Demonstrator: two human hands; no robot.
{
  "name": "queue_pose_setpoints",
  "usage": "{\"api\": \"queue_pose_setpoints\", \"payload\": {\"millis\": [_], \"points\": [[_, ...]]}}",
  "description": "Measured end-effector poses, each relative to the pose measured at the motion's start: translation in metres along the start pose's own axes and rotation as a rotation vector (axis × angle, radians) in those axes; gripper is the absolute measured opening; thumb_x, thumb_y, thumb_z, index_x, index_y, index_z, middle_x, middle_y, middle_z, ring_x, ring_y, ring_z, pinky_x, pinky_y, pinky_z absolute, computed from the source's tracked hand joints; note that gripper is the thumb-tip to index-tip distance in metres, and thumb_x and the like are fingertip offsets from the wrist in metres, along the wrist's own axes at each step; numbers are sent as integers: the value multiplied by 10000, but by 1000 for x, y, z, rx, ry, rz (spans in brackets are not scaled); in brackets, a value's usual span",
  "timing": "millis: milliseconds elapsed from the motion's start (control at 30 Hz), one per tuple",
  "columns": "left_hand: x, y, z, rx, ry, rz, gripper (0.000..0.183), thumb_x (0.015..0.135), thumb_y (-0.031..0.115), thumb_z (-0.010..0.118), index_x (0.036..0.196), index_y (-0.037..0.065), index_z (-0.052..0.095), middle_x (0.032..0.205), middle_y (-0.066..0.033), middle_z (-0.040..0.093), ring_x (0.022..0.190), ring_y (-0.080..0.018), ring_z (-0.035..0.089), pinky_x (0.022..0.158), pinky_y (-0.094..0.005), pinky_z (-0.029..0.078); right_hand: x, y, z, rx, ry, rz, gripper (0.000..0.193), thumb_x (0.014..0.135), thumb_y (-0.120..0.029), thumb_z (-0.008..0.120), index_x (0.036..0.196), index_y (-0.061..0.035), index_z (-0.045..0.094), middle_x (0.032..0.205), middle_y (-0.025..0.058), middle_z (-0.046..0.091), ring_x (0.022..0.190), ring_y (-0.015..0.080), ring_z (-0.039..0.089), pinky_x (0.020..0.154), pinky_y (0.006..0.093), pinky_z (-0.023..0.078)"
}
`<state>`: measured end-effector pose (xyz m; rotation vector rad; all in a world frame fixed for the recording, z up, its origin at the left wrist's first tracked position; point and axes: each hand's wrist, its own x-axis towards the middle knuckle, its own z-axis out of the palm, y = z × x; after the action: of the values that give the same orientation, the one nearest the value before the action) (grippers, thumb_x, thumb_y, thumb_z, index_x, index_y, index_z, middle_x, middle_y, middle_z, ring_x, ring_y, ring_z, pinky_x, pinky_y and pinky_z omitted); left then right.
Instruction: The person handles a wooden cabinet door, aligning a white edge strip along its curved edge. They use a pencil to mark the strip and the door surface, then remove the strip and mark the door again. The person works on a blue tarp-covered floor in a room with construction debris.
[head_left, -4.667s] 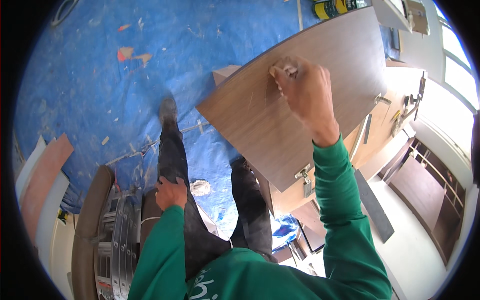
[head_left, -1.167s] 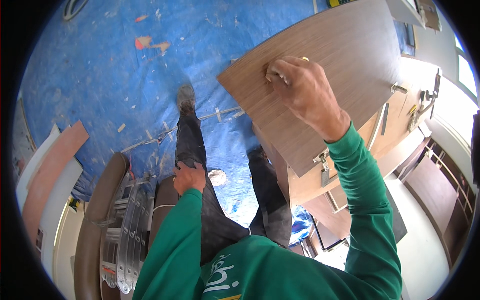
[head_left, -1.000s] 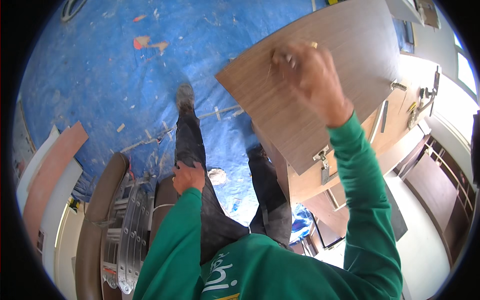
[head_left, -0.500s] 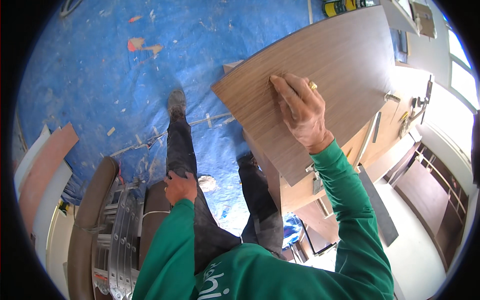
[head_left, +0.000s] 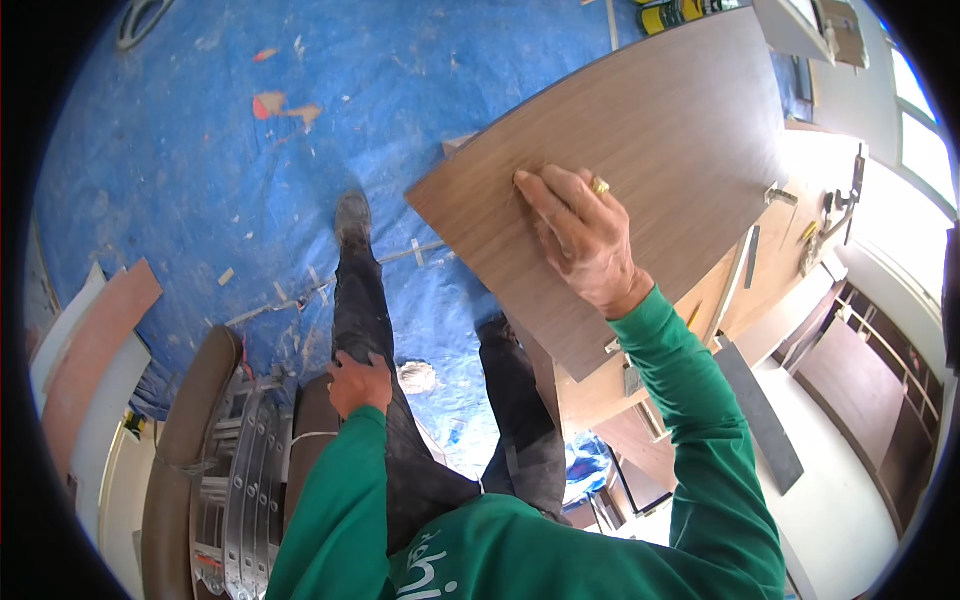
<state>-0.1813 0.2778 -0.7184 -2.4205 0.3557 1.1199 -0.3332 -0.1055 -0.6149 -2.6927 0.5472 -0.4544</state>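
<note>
A brown wood-grain panel (head_left: 650, 180) lies tilted over a plywood-coloured cabinet (head_left: 590, 400) on my right. My right hand (head_left: 590, 240), with a gold ring on one finger, presses its bunched fingertips on the panel's face near the left corner. Fine marks show by the fingertips; whatever the fingers pinch, if anything, is hidden under them. Along the panel's near edge sit metal hinges (head_left: 780, 194). My left hand (head_left: 360, 384) rests on my left knee with its fingers spread over the dark trousers (head_left: 362, 310), holding nothing.
Blue sheeting (head_left: 200, 180) covers the floor. At my left are a folded metal ladder (head_left: 245, 500), a brown padded piece (head_left: 185, 440) and leaning curved boards (head_left: 95, 360). A yellow-and-black can (head_left: 665, 16) lies beyond the panel. A dark strip (head_left: 760, 420) rests at the right.
My right hand has slid slightly toward the panel's left corner, fingers still bunched. The panel sits a little lower and more left in view. My left hand stays on the knee.
</note>
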Motion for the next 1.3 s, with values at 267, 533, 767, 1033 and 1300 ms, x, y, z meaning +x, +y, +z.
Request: {"api": "queue_pose_setpoints", "payload": {"millis": [267, 533, 767, 1033, 1300], "points": [[0, 5, -6, 5, 8, -21, 781, 1040, 511, 652, 1606, -17, 549, 1586, -331, 578, 1252, -528, 729, 1056, -590, 615, -1, 4, 10, 40, 39, 44, 549, 730, 84, 861, 1269, 16, 783, 1160, 86, 675, 901, 247, 678, 734, 387, 574], [-5, 8, -6, 5, 17, -29, 770, 1039, 509, 650, 1598, -12, 553, 1565, -314, 594, 1245, -530, 730, 1045, -591, 619, 0, -2, 9, -3, 74, 45, 493, 757, 87, 840, 1245, 36, 781, 1130, 99, 671, 864, 250, 663, 733, 387, 575], [2, 6, -6, 18, -1, -17, 787, 1040, 517, 644, 1611, -14, 537, 1564, -324, 589, 1244, -541, 726, 1046, -604, 614, -1, 0, 13, 2, 83, 60, 507, 729, 86, 839, 1233, 45, 789, 1121, 113, 675, 887, 258, 684, 757, 365, 582], [-4, 6, 19, 100, -5, -44, 831, 1036, 572, 630, 1640, 12, 527, 1601, -346, 565, 1299, -552, 697, 1115, -623, 560, -127, -74, -71, 53, 93, 511, 343, 880, 93, 796, 1219, 41, 788, 1163, 189, 764, 928, 354, 768, 815, 426, 633], [7, 0, 41, 263, 17, 130, 855, 1045, 619, 601, 1632, 1, 534, 1499, -320, 665, 1294, -523, 712, 1105, -615, 567, -357, -1, -111, -479, 65, 1276, 316, 1077, -254, 766, 1282, -15, 741, 1157, 177, 770, 1009, 336, 743, 889, 474, 587]]}}
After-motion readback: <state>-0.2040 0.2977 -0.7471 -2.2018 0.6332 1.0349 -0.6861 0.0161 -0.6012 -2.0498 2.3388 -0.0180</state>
